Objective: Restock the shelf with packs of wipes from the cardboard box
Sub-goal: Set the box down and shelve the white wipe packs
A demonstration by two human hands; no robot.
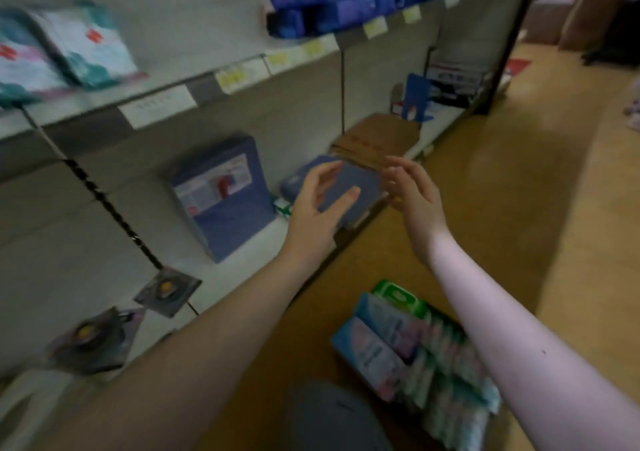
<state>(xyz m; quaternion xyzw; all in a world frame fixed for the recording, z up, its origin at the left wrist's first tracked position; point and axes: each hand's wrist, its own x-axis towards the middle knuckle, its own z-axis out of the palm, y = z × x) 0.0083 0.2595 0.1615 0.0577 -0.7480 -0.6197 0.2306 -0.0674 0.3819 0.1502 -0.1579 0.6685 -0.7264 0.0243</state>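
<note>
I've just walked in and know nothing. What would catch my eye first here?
Two bare arms stretch into the middle: the left hand and right hand, fingers spread, flank a flat blue pack on the bottom shelf. At the bottom of the view, a cluster of wipes packs stands upright.

Plastic, card, wood before me
Wipes packs (446, 374) glossy plastic film; brown carton (377, 138) matt cardboard; floor (519, 180) smooth, faintly shiny wood.

Wipes packs (446, 364) (green-white, blurred) packed in tight rows, just beside bottom shelf (249, 260).
</note>
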